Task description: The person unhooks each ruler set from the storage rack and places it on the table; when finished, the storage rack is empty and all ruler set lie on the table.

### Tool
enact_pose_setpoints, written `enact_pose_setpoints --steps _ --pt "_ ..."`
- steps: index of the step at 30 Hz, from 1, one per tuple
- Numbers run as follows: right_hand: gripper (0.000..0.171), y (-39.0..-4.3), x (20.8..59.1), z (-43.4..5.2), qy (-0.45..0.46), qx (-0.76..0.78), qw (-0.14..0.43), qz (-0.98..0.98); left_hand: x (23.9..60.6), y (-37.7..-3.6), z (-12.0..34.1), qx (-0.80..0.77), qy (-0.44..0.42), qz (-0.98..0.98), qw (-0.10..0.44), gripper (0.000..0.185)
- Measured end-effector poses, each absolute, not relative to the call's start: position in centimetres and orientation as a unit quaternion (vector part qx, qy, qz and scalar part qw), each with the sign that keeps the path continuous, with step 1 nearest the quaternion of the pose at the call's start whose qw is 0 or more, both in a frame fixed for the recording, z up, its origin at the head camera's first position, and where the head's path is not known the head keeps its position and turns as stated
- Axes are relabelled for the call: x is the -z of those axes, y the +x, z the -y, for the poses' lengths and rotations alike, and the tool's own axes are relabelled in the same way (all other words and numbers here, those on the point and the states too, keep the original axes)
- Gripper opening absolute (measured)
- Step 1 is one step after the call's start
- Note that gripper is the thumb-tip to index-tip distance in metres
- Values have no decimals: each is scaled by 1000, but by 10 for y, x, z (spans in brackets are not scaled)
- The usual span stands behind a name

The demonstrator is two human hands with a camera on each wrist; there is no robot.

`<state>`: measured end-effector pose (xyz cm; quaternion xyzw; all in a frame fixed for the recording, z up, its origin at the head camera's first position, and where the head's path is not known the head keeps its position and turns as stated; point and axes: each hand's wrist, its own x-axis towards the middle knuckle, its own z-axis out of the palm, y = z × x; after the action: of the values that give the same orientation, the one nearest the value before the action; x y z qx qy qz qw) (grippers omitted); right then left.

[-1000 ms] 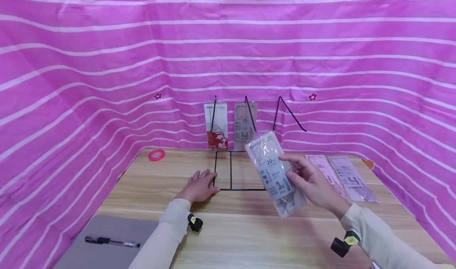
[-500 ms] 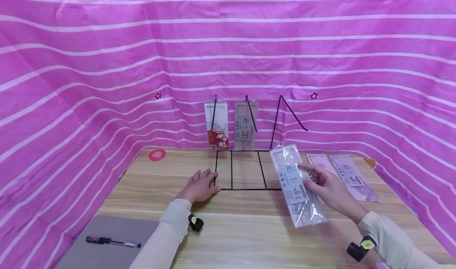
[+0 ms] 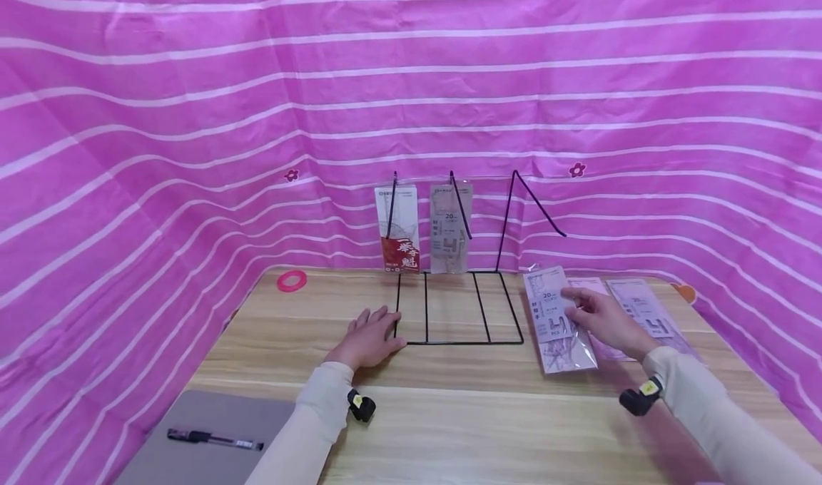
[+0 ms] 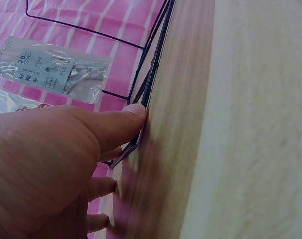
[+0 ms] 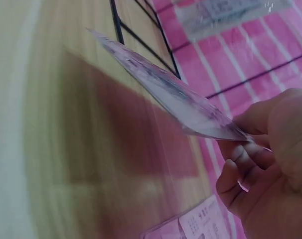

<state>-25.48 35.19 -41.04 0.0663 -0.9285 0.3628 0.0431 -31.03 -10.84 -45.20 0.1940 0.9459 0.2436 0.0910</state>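
My right hand [image 3: 604,317] pinches a clear plastic packet [image 3: 549,324] by its right edge, between thumb and fingers. The packet carries a pale printed card marked 20 and is tilted, its shadow on the wood below in the right wrist view. My left hand [image 3: 369,339] rests at the front left corner of a black wire display rack [image 3: 459,343], thumb against the wire and fingers spread on the table. A white-and-red packet [image 3: 401,217] hangs on the rack's left hook, a similar greyish packet [image 3: 443,249] on the middle one. Nothing hangs on the right hook [image 3: 539,203].
Two more packets lie flat at the right, an outer one [image 3: 645,310] and an inner one [image 3: 587,283] partly behind my hand. A pink ring [image 3: 292,281] lies at the back left. A pen [image 3: 215,439] sits on a grey mat [image 3: 225,405]. Striped pink cloth [image 3: 411,85] surrounds the table.
My right hand has carried the packet rightward, from in front of the rack to beside its right side, near the flat packets. The left hand stays at the rack's corner; the view shifts slightly.
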Motion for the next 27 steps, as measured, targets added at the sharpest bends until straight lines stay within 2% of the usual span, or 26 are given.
enact_pose_setpoints --steps 10,21,27 --pt "49 -281 421 -358 63 -324 4 944 453 -308 105 -245 192 -946 89 62" --pt "50 -304 435 -354 5 -266 7 964 455 -311 105 -243 187 -948 86 63" --pt "47 -303 442 -344 -37 -197 45 979 454 -310 106 -242 183 -949 86 62"
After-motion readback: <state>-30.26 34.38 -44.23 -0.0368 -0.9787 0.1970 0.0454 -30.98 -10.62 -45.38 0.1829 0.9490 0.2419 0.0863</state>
